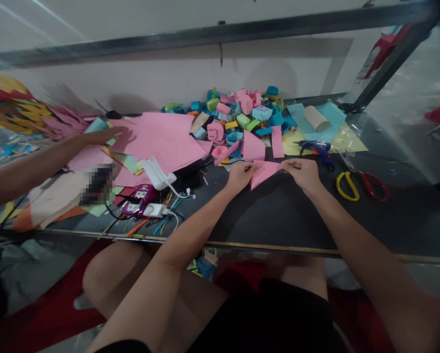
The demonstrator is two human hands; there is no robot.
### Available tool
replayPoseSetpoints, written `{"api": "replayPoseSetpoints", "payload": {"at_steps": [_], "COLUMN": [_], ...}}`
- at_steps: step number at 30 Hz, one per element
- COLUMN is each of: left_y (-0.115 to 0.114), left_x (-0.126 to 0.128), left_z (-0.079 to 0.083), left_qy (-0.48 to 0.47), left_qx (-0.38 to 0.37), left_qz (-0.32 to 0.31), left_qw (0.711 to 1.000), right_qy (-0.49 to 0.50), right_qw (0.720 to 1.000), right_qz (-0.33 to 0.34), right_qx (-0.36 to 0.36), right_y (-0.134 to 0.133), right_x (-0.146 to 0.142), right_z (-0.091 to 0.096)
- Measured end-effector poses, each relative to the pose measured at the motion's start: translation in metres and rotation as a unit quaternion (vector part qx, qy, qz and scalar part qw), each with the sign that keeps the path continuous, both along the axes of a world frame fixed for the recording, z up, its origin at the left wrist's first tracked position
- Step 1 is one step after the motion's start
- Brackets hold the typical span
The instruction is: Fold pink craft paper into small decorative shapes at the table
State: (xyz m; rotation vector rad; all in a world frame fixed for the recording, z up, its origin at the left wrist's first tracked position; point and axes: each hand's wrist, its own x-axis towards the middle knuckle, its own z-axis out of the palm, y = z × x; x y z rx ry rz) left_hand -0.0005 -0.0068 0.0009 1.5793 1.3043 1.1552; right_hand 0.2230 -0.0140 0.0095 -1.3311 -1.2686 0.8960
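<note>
Both my hands hold a folded pink paper piece (264, 171) just above the dark table (278, 215). My left hand (240, 174) pinches its left edge, fingers closed on it. My right hand (303, 171) grips the paper's right tip, fingers curled. Behind the paper lie two more pink cut pieces (252, 146) and a heap of small coloured paper boxes (242, 113).
A blue glue gun (317, 148) and yellow-and-red scissors (359, 184) lie right of my hands. A cardboard roll (316, 118) rests on blue sheets. Another person's arm (43, 159) reaches onto large pink sheets (161, 137) at left. A power strip with chargers and cables (149, 196) sits left of centre.
</note>
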Motion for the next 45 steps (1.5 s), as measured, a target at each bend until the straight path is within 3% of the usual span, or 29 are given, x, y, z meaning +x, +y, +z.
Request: {"api": "replayPoseSetpoints", "payload": {"at_steps": [6, 10, 13, 16, 20, 25, 31, 45], "left_y": [0.0, -0.005, -0.013, -0.02, -0.022, -0.013, -0.008, -0.002], "left_x": [-0.003, -0.002, 0.002, 0.007, 0.008, 0.003, -0.003, -0.008], "left_z": [0.0, 0.002, 0.005, 0.008, 0.01, 0.004, 0.007, 0.014], "left_qy": [-0.007, 0.01, 0.04, 0.08, 0.07, 0.041, 0.019, 0.016], "left_qx": [0.018, 0.005, 0.01, 0.045, 0.058, -0.026, -0.048, -0.067], "left_qz": [-0.035, -0.055, -0.075, -0.091, -0.105, -0.166, -0.191, -0.173], "left_qw": [0.999, 0.998, 0.996, 0.992, 0.99, 0.985, 0.98, 0.982], "right_qy": [-0.03, -0.177, -0.282, -0.326, -0.306, -0.266, -0.229, -0.182], "right_qw": [0.999, 0.978, 0.941, 0.922, 0.929, 0.949, 0.962, 0.975], "right_qz": [0.01, -0.02, 0.03, 0.103, 0.11, 0.043, -0.008, -0.054], "right_qx": [0.007, 0.111, 0.184, 0.183, 0.175, 0.166, 0.147, 0.118], "right_y": [-0.003, -0.012, -0.017, -0.018, -0.018, -0.018, -0.012, -0.001], "right_x": [0.002, -0.002, -0.008, -0.015, -0.017, -0.012, -0.005, 0.009], "right_z": [0.003, 0.013, 0.017, 0.015, 0.013, 0.017, 0.016, 0.014]}}
